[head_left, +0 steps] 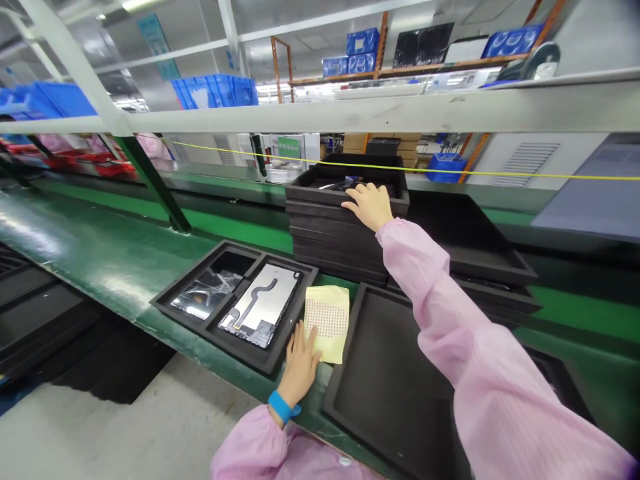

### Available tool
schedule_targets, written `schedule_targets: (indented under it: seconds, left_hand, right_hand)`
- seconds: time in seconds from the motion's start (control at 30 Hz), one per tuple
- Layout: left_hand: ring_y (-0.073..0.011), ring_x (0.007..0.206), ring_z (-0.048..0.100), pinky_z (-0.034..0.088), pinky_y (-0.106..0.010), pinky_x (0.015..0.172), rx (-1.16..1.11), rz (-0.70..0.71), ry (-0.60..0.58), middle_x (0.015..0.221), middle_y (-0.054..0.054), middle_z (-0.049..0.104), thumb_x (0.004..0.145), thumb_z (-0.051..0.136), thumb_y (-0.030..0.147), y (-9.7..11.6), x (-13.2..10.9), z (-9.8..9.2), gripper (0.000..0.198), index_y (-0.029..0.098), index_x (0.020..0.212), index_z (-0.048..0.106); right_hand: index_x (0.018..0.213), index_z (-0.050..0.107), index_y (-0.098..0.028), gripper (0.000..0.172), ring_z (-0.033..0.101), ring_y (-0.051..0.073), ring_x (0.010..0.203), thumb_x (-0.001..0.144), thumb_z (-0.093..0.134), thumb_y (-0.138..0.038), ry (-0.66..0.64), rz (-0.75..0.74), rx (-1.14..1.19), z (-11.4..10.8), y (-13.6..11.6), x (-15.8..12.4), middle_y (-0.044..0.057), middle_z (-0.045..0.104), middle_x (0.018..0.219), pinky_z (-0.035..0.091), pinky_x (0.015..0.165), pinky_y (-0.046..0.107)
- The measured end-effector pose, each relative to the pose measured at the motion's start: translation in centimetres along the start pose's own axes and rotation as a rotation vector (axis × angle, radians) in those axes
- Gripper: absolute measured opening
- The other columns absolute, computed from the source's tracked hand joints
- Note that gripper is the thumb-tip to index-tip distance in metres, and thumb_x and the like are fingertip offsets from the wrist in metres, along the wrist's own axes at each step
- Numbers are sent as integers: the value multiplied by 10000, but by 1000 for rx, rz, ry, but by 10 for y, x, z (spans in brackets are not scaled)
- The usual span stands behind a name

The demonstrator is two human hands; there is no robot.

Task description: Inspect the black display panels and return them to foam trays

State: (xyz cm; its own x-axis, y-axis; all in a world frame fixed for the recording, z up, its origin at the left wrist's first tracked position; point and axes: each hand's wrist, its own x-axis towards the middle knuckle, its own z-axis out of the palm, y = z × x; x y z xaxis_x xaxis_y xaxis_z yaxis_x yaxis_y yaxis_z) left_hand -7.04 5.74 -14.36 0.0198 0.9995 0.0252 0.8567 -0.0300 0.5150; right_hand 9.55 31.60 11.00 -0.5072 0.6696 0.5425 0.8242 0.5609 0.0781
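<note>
My left hand [301, 363] lies flat with fingers stretched out on the lower edge of a yellow sheet [329, 322] dotted with small red marks, beside a black two-slot tray [235, 303]. That tray holds a silvery panel [263, 305] on the right and a bagged part [207, 290] on the left. My right hand [370, 205] reaches far forward into the top tray of a stack of black trays [334, 233]; its fingers curl over the rim onto a dark part I cannot make out.
An empty black tray [395, 380] sits in front of me on the green conveyor belt [100, 253]. More black trays [480, 260] lie to the right. A yellow cord [500, 173] runs across. Blue bins [215, 91] stand on the metal shelf above.
</note>
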Motion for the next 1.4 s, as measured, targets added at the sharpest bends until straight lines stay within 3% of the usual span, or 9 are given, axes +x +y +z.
schedule_targets:
  seconds: [0.2, 0.33, 0.47, 0.63, 0.83, 1.07, 1.17, 1.27, 1.4]
  left_hand:
    - [-315, 1462, 156, 255, -490, 1170, 93, 22, -27, 1568, -214, 233, 773, 305, -87, 2, 13, -4, 709, 121, 1440, 423]
    - [-323, 1454, 164, 266, -529, 1165, 121, 39, -34, 1554, -153, 311, 665, 298, -157, 0, 27, -3, 818, 172, 1385, 502]
    - [-339, 1443, 210, 302, -561, 1140, 120, 59, -32, 1502, -198, 392, 713, 279, -146, 3, 45, -7, 706, 115, 1305, 562]
    - [-368, 1461, 90, 190, -615, 1155, 88, 133, -55, 1553, -261, 244, 949, 340, 149, 40, 33, -17, 415, 73, 1311, 528]
    - [-271, 1482, -34, 111, -551, 1189, -140, 521, -397, 1622, -137, 49, 971, 398, 319, 105, -10, -13, 418, 213, 1368, 475]
    - [-243, 1465, 239, 222, -465, 1189, -453, 362, -599, 1555, -143, 324, 937, 457, 320, 136, -15, -24, 394, 184, 1291, 565]
    - [-262, 1316, 500, 349, -450, 1124, -746, 260, -749, 1369, -142, 576, 916, 504, 376, 148, -14, -32, 371, 172, 1191, 646]
    - [-309, 1158, 626, 420, -499, 1045, -1120, 35, -1111, 1174, -195, 685, 892, 500, 531, 167, -15, -40, 507, 105, 1093, 691]
    - [-349, 1206, 584, 386, -615, 1018, -1604, -261, -1287, 1221, -196, 655, 834, 525, 640, 200, -18, -58, 625, 150, 1211, 612]
  right_hand:
    - [1350, 492, -189, 394, 354, 269, 1288, 1000, 338, -286, -83, -130, 150, -47, 4, -57, 71, 450, 1409, 299, 1045, 440]
    - [997, 660, -185, 358, 601, 193, 957, 986, 320, -294, -495, -182, 299, -59, 36, -157, 57, 663, 1026, 446, 876, 329]
    - [709, 660, -171, 220, 585, 145, 598, 883, 526, -195, -785, -31, 232, -53, 72, -277, 22, 635, 667, 455, 594, 264]
    - [1096, 639, -203, 216, 569, 187, 1080, 914, 602, -313, -821, 117, 204, -45, 71, -370, 78, 610, 1169, 467, 975, 404]
    - [1262, 527, -160, 416, 479, 261, 1206, 928, 574, -403, -705, 433, 124, -10, 87, -368, 115, 498, 1298, 423, 1017, 503]
    - [996, 610, -139, 355, 586, 173, 952, 922, 553, -482, -760, 468, 343, 3, 99, -339, 78, 617, 1021, 494, 895, 375]
    - [910, 636, -143, 532, 628, 169, 798, 888, 474, -649, -763, 408, 478, -36, 103, -316, 69, 671, 883, 520, 770, 306]
    - [888, 687, -176, 621, 653, 186, 768, 840, 440, -744, -705, 313, 544, -105, 91, -296, 45, 701, 869, 500, 731, 295]
    - [970, 694, -295, 204, 641, 131, 711, 942, 521, -401, 11, -55, 157, -178, 4, -299, -36, 713, 871, 441, 629, 287]
